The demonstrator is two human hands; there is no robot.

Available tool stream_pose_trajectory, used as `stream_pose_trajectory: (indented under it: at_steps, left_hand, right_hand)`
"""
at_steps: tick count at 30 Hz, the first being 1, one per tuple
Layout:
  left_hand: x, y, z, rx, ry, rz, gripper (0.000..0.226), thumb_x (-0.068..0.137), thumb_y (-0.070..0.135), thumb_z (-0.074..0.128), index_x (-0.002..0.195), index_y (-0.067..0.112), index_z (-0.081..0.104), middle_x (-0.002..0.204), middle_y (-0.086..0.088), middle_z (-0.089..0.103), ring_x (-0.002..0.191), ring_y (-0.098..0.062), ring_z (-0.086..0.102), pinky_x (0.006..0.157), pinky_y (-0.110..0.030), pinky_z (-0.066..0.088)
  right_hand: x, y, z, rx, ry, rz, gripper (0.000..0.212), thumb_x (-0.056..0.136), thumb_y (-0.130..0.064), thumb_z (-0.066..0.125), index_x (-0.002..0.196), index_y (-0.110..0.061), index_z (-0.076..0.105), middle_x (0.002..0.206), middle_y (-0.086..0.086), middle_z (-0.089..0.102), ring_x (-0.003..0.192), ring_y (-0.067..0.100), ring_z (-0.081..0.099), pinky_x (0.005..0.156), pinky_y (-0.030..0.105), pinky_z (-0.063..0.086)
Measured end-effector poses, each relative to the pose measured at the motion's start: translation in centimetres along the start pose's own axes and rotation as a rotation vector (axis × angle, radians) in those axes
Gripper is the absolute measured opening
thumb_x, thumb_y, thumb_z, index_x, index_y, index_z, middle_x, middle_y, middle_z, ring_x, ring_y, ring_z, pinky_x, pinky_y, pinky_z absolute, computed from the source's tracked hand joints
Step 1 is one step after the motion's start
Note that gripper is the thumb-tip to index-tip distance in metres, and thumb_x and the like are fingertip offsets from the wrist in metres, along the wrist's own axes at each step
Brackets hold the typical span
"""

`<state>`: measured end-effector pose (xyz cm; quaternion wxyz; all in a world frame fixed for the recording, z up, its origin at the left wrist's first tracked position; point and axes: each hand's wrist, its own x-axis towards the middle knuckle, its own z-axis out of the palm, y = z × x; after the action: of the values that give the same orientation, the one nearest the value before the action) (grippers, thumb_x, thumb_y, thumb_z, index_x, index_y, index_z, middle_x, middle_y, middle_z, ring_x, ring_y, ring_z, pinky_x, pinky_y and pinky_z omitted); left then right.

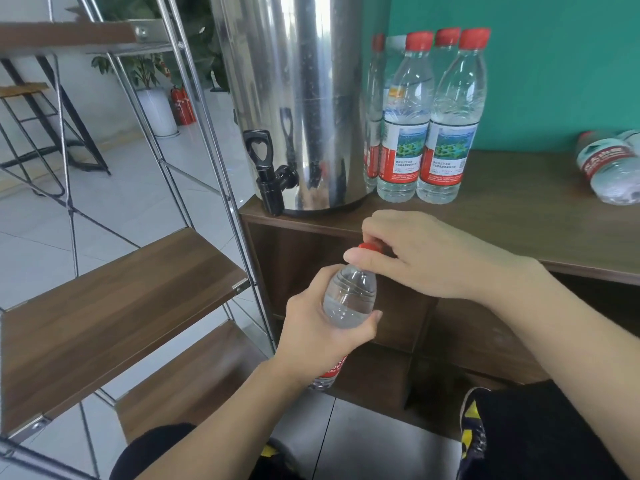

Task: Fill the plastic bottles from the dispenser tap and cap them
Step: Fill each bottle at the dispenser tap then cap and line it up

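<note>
My left hand grips a clear plastic bottle round its upper body, below the front edge of the wooden cabinet. Water shows inside the bottle. My right hand pinches the red cap on the bottle's neck. The steel dispenser stands on the cabinet top, its black tap hanging over the left corner. Several capped, filled bottles stand upright to the right of the dispenser. Another bottle lies on its side at the far right.
The wooden cabinet runs along a teal wall. A metal-framed shelf with wooden boards stands close on the left. Beyond it are a white tiled floor, a potted plant and red fire extinguishers. My knees and shoes show at the bottom.
</note>
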<state>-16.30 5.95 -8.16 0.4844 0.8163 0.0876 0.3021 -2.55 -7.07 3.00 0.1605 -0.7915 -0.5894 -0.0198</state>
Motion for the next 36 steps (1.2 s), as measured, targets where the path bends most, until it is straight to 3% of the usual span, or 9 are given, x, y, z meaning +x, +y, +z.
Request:
stream_pose_trajectory:
  at_steps: [5, 8, 12, 17, 20, 24, 30, 33, 36]
  left_hand:
    - [0.3, 1.6, 1.8, 0.091, 0.093, 0.040, 0.068, 0.073, 0.049, 0.084, 0.132, 0.030, 0.056, 0.113, 0.018, 0.068, 0.105, -0.010, 0.068, 0.091, -0.034, 0.059]
    - [0.5, 3.0, 2.6, 0.111, 0.138, 0.034, 0.068, 0.074, 0.048, 0.084, 0.132, 0.030, 0.055, 0.111, 0.019, 0.068, 0.103, -0.006, 0.067, 0.091, -0.029, 0.058]
    - [1.0, 4.6, 3.8, 0.084, 0.167, 0.033, 0.063, 0.075, 0.041, 0.089, 0.128, 0.033, 0.055, 0.108, 0.024, 0.066, 0.102, 0.001, 0.066, 0.090, -0.020, 0.056]
    - [1.8, 6.7, 4.8, 0.041, 0.210, 0.034, 0.063, 0.075, 0.038, 0.090, 0.129, 0.031, 0.058, 0.110, 0.018, 0.070, 0.103, 0.001, 0.067, 0.093, -0.024, 0.055]
    - [3.6, 9.0, 4.8, 0.028, 0.273, 0.079, 0.065, 0.073, 0.044, 0.089, 0.129, 0.031, 0.058, 0.110, 0.017, 0.072, 0.102, 0.001, 0.068, 0.094, -0.028, 0.056]
    - [7.1, 13.2, 5.5, -0.104, 0.333, 0.132, 0.059, 0.071, 0.052, 0.084, 0.121, 0.038, 0.058, 0.109, 0.018, 0.071, 0.103, -0.003, 0.069, 0.094, -0.041, 0.058]
    - [12.2, 16.2, 11.5, -0.244, 0.256, 0.138, 0.056, 0.075, 0.045, 0.085, 0.121, 0.030, 0.057, 0.109, 0.015, 0.071, 0.101, -0.007, 0.070, 0.094, -0.046, 0.058]
    - [13.8, 16.3, 15.0, -0.256, 0.191, 0.121, 0.053, 0.076, 0.043, 0.085, 0.119, 0.029, 0.058, 0.104, 0.016, 0.071, 0.098, -0.005, 0.069, 0.093, -0.044, 0.058]
    - [15.3, 16.6, 17.5, -0.272, 0.165, 0.131, 0.052, 0.079, 0.040, 0.085, 0.121, 0.027, 0.057, 0.103, 0.016, 0.070, 0.094, 0.001, 0.067, 0.090, -0.032, 0.057]
  right_hand:
    - [-0.9, 0.2, -0.7, -0.055, 0.154, 0.023, 0.054, 0.097, -0.063, 0.042, 0.064, -0.020, 0.037, 0.065, -0.004, 0.042, 0.061, 0.013, 0.041, 0.057, 0.032, 0.030]
    - [-1.4, 0.6, -1.3, 0.012, 0.214, 0.028, 0.056, 0.097, -0.063, 0.043, 0.065, -0.018, 0.039, 0.065, -0.004, 0.043, 0.061, 0.013, 0.040, 0.056, 0.031, 0.030]
    - [-2.5, 2.1, -1.8, 0.185, 0.281, 0.053, 0.055, 0.093, -0.070, 0.046, 0.074, -0.019, 0.051, 0.071, -0.004, 0.051, 0.067, 0.012, 0.046, 0.065, 0.037, 0.042]
    - [-5.1, 5.4, -2.6, 0.328, 0.362, 0.091, 0.049, 0.085, -0.070, 0.058, 0.084, -0.022, 0.063, 0.081, -0.007, 0.060, 0.074, 0.009, 0.054, 0.067, 0.023, 0.044]
    - [-6.8, 8.7, -2.7, 0.229, 0.355, 0.174, 0.050, 0.083, -0.074, 0.054, 0.093, -0.026, 0.066, 0.092, -0.010, 0.064, 0.088, 0.008, 0.060, 0.078, 0.026, 0.048]
    - [-8.9, 12.6, -3.1, 0.012, 0.295, 0.301, 0.068, 0.083, -0.084, 0.040, 0.111, -0.027, 0.067, 0.104, -0.010, 0.062, 0.099, 0.013, 0.054, 0.091, 0.039, 0.049]
    - [-13.1, 16.0, -3.5, -0.108, 0.226, 0.473, 0.067, 0.086, -0.076, 0.042, 0.122, -0.025, 0.066, 0.123, -0.006, 0.063, 0.118, 0.018, 0.053, 0.101, 0.041, 0.044]
    - [-14.7, 17.0, -3.7, -0.086, 0.228, 0.519, 0.067, 0.086, -0.075, 0.041, 0.124, -0.025, 0.066, 0.129, -0.008, 0.062, 0.122, 0.017, 0.052, 0.104, 0.041, 0.043]
    - [-15.8, 17.5, -3.7, -0.100, 0.247, 0.539, 0.064, 0.089, -0.073, 0.042, 0.126, -0.026, 0.065, 0.131, -0.009, 0.061, 0.124, 0.016, 0.052, 0.104, 0.039, 0.042]
